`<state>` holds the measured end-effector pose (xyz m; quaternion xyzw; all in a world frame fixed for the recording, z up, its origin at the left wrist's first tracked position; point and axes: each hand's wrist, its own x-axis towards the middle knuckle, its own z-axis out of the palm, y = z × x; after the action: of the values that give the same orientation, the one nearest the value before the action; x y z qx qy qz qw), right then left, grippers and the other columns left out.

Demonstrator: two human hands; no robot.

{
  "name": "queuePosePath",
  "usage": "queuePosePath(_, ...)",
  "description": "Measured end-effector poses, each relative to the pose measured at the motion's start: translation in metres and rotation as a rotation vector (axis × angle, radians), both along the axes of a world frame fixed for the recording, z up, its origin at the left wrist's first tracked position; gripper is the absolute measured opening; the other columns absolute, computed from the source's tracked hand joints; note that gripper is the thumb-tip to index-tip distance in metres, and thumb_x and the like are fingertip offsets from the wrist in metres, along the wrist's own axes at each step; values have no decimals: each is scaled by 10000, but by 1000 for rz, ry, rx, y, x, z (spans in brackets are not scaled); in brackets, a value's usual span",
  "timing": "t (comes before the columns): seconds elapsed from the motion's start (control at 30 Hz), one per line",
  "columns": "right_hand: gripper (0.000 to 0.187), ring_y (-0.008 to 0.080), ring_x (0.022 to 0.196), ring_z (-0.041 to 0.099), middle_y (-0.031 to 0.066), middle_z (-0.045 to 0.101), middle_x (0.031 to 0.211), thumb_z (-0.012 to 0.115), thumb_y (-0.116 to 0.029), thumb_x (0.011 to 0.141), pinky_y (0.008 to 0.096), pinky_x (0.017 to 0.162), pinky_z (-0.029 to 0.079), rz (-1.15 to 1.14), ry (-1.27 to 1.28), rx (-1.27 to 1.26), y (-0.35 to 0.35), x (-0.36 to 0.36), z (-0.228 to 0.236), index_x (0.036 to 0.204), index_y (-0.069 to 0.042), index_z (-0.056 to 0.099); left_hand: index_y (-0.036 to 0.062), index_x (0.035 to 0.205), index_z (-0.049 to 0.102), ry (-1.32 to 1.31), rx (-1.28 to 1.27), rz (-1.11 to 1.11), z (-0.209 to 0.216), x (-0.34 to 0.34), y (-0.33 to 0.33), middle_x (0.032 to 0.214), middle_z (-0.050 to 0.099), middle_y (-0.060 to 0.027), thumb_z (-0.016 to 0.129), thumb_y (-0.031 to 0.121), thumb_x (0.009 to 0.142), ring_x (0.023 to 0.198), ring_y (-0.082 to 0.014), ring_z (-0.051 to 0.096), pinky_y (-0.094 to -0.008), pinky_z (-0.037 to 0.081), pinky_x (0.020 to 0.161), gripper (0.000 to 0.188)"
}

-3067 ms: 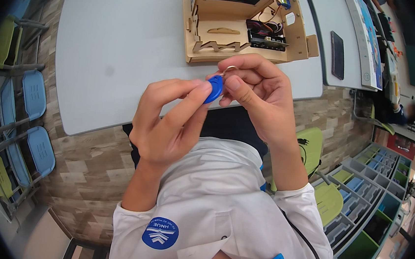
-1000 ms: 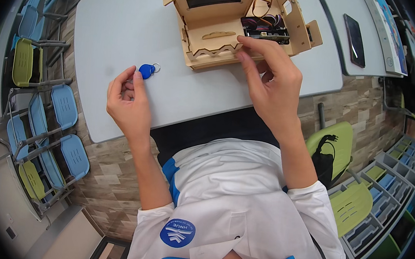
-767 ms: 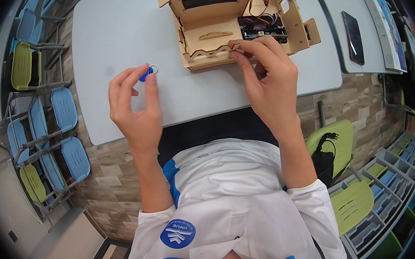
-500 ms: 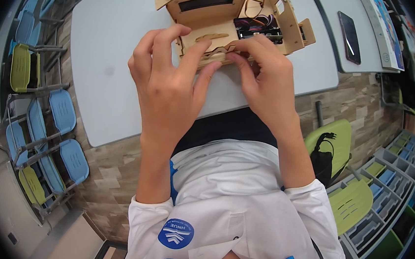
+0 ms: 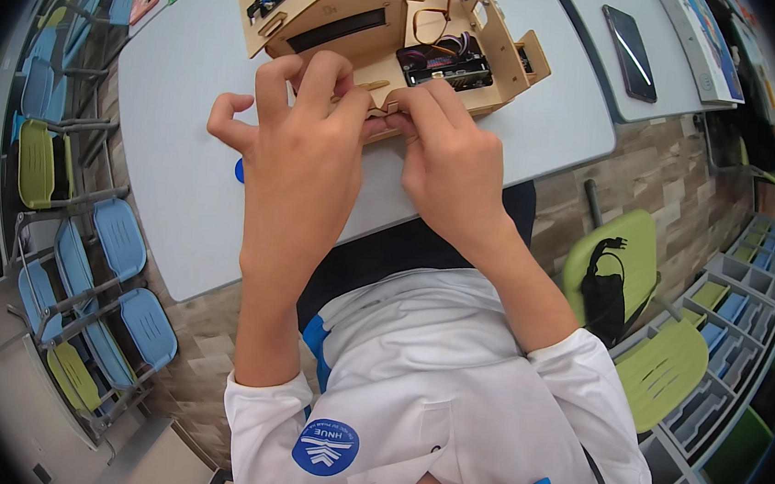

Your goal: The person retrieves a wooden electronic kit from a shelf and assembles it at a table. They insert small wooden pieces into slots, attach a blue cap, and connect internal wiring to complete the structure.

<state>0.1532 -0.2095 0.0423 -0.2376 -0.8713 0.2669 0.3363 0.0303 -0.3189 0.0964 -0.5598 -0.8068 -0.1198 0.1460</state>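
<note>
A plywood model house [image 5: 328, 27] stands on the white table, its roof carrying small electronic parts. At its front edge, my left hand [image 5: 307, 166] pinches a thin wooden strip with a zigzag top [image 5: 383, 111] between thumb and fingers, its outer fingers bent away. My right hand [image 5: 455, 156] grips the same strip from the other side, the fingertips of both hands nearly meeting. My fingers hide most of the strip and its seat on the base. Just behind it lies a small flat wooden piece [image 5: 373, 85]. A black circuit board with wires [image 5: 446, 70] sits inside the house.
The white table [image 5: 172, 122] spreads around the house, with a blue round thing [image 5: 240, 170] partly behind my left hand. A dark phone [image 5: 630, 53] lies on the neighbouring table. Green chair [image 5: 621, 262] at right holds a black cable; stacked blue chairs [image 5: 119, 237] stand left.
The house sits lower and further left in view, showing more of its roof. My hands have drawn closer together on the strip, and the blue round thing has come into sight.
</note>
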Motion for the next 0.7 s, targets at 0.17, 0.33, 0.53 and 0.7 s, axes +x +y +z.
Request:
queuePosePath(0.17, 256, 319, 737, 733, 49, 680, 1051, 713, 17, 895, 415, 583, 589, 17, 34, 78, 2, -1, -6, 1133, -76, 698, 161, 1015, 791, 27, 47, 16, -8, 3, -4, 1055, 744, 75, 805, 200, 976, 1209, -184, 601, -554, 251, 1026, 57)
queuePosePath(0.33, 263, 273, 724, 754, 35, 728, 1170, 755, -36, 949, 369, 597, 603, -37, 132, 120, -2, 6, -12, 1208, -78, 744, 177, 1017, 792, -49, 101, -24, -5, 4, 1, 993, 775, 71, 791, 230, 1012, 1139, -166, 652, -547, 248, 1030, 53)
queuePosePath(0.53, 212, 215, 746, 784, 27, 800, 1183, 819, -83, 946, 333, 608, 605, -24, 218, 230, 7, 18, -26, 1157, -89, 801, 136, 980, 775, -156, 127, -122, -6, 2, 11, 981, 775, 47, 763, 226, 1038, 991, -159, 685, -502, 271, 1040, 108)
queuePosePath(0.7, 189, 204, 770, 789, 12, 807, 1152, 800, -57, 927, 316, 605, 601, 41, 178, 261, 20, 22, -31, 1112, -94, 808, 124, 983, 783, -190, 106, -131, -4, 1, 13, 955, 769, 21, 758, 167, 1027, 894, -183, 688, -471, 285, 1049, 67)
